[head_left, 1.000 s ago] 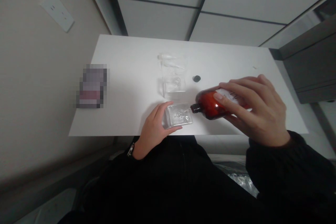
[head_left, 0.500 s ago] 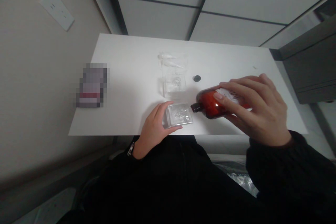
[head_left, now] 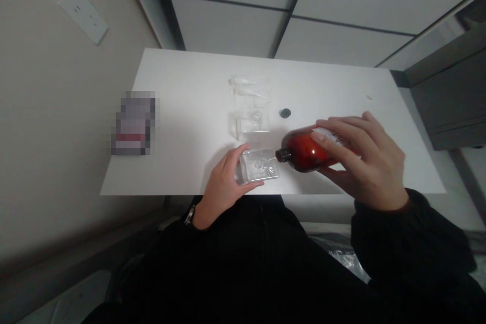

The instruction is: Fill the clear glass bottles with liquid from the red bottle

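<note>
Note: the amber bottle (head_left: 306, 151) is a glossy, round-shouldered vessel held nearly horizontal over the white table (head_left: 182, 86), and its black threaded neck (head_left: 283, 155) points toward the left of the view. The right hand (head_left: 360, 164) grips the bottle from the far end. Its fingers (head_left: 334, 129) are closed over the upper side of the body, with the thumb beneath, and they cover most of the white label (head_left: 337, 136). The left hand (head_left: 224, 187) grips the clear bottle (head_left: 260, 166), a flat, squared, transparent vessel lying on its side near the front table edge. Its fingers curl over the top edge and its thumb runs along the lower edge. The amber neck sits just beside the right end of the clear bottle; the pictures do not settle whether they touch. A second clear bottle (head_left: 251, 116) of the same squared form lies just behind, with two clear pump heads (head_left: 243, 82) beyond it. A small black cap (head_left: 285, 113) lies on the table nearby. A pixelated object (head_left: 132, 122) at the left table edge cannot be identified. Compared with the earlier frame, the right hand has shifted toward the left, and less of the label shows. The neck and left hand have barely moved.
</note>
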